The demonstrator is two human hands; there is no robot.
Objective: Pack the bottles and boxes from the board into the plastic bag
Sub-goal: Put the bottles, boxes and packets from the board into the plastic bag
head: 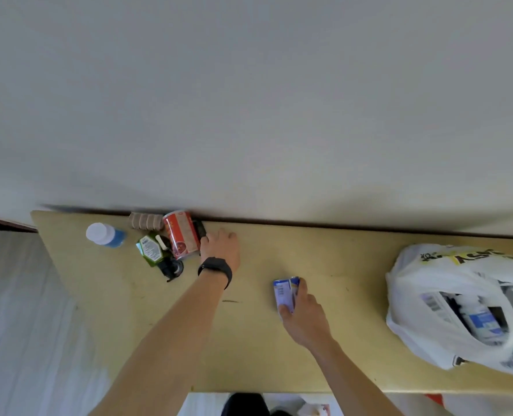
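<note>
My table [339,256] bears a red can [181,235]. Left of it stand a green bottle [151,250] and a blue bottle [105,235]; far right, the plastic bag [423,295].

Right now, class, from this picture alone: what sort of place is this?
Probably a plain room at home, used as a packing spot: a yellowish wooden board against a blank white wall, with a printed white plastic shopping bag, part filled, lying on it.

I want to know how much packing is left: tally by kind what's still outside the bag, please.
Bottles: 2, blue bottle, green bottle
Cans: 1, red can
Boxes: 1, white-blue box in the right hand
Brown stack: 1
Total: 5; dark thing by the can uncounted.
</note>
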